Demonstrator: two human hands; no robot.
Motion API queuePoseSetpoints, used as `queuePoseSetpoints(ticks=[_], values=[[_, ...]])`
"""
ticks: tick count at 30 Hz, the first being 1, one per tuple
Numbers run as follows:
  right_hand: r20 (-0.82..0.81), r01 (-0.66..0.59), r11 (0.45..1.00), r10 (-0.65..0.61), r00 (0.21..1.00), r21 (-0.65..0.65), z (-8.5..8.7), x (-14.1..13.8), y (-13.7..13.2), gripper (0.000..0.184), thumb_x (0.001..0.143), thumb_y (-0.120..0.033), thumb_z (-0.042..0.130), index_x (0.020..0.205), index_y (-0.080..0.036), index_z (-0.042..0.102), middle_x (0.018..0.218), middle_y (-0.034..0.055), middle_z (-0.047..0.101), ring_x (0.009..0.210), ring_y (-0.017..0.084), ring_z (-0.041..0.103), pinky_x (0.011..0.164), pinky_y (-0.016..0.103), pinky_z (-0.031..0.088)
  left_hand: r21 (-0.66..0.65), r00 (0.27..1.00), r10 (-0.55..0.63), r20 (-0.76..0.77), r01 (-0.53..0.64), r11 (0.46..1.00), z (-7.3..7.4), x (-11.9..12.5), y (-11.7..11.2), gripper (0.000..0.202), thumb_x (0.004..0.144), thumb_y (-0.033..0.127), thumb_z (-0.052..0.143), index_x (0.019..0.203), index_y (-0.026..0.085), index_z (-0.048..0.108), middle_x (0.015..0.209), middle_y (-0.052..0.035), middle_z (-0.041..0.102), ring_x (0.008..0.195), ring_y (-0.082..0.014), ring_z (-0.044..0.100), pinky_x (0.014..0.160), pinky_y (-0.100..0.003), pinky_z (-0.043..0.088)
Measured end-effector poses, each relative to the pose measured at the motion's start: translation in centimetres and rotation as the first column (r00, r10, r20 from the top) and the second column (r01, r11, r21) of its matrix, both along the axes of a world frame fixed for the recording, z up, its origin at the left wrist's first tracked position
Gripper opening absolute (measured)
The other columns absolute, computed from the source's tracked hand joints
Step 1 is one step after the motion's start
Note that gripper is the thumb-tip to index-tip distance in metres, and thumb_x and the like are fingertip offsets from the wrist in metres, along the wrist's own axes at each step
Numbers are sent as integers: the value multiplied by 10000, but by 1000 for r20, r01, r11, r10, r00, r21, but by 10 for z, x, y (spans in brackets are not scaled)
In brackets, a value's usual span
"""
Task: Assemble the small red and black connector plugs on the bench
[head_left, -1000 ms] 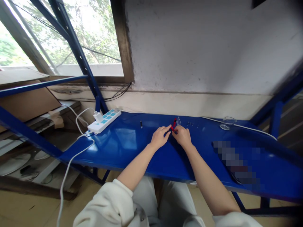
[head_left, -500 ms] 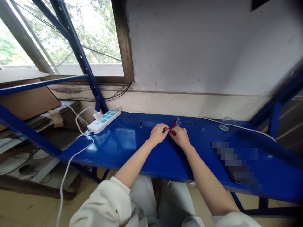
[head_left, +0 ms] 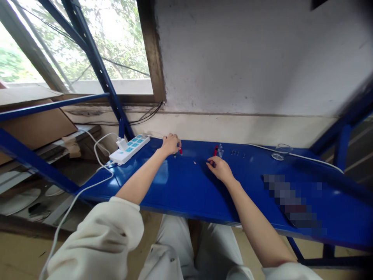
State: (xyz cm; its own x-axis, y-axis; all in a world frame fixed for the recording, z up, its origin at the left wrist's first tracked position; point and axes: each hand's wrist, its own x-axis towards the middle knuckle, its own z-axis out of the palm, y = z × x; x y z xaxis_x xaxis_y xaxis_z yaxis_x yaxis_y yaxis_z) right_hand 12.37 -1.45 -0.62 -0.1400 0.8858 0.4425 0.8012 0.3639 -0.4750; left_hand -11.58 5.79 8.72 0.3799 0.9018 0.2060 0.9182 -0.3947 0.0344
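Note:
My left hand (head_left: 171, 144) reaches to the back of the blue table. Its fingers are closed at the top of a small red tube-like piece (head_left: 181, 151) that stands upright at the tabletop. Close beside it, a small black piece (head_left: 175, 156) is mostly hidden by the hand. My right hand (head_left: 220, 168) rests low over the table with curled fingers, thumb and forefinger a little apart, and I see nothing held there. Behind it stand red pieces (head_left: 216, 149) and clear small tubes (head_left: 220, 150). Between the hands lies a tiny pale pinkish bit (head_left: 194, 162).
A white power strip (head_left: 129, 149) with a plug and cable lies at the left. Several tiny pieces (head_left: 234, 152) sit right of the clear tubes. A clear round container (head_left: 278, 156) stands farther right, and a blurred dark flat object (head_left: 288, 202) lies at front right.
My hands have come apart. The left moved left and away from me, bringing a red piece beside the black one. The right stayed nearly in place. The pale bit now shows on the table.

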Motion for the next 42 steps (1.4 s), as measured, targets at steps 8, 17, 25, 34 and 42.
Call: queuePoseSetpoints(ticks=[8,17,25,34,42], values=[[-26,-20,1000,20,999,-3,-3,2,2,187,765,-293,480,879,-200,596,760,24,585,594,122,508,579,246,405,-27,1000,29,-3,-29,999,-11,-7,2,69,704,204,587,740,208,645,998,-64,524,1017,-259,397,844,-429,288],[-31,-25,1000,25,999,-4,-2,2,2,187,761,-286,476,864,-202,608,759,27,588,626,129,522,579,246,404,-53,999,51,14,-50,997,-16,-11,6,82,719,221,575,761,222,645,1006,-54,524,1027,-255,397,865,-433,279],[-17,-20,999,19,1000,-30,1,0,-1,191,767,-285,466,867,-203,606,774,27,592,644,129,530,590,239,405,-51,999,43,25,-42,998,-18,-11,7,92,712,232,574,767,228,648,1018,-62,536,1028,-259,406,864,-444,291],[59,73,995,-69,996,-72,5,5,-3,189,766,-280,478,883,-203,606,789,28,607,646,134,537,578,238,392,-73,998,49,36,-46,996,-18,-10,10,99,701,239,587,777,235,651,1018,-64,537,1039,-270,410,872,-455,285],[134,246,964,-231,964,-102,7,13,-3,179,775,-266,474,859,-197,617,806,37,624,681,145,560,565,240,362,-109,999,49,-13,-50,993,-18,-11,10,119,694,240,592,798,236,649,1043,-65,540,1056,-276,408,878,-467,282]])
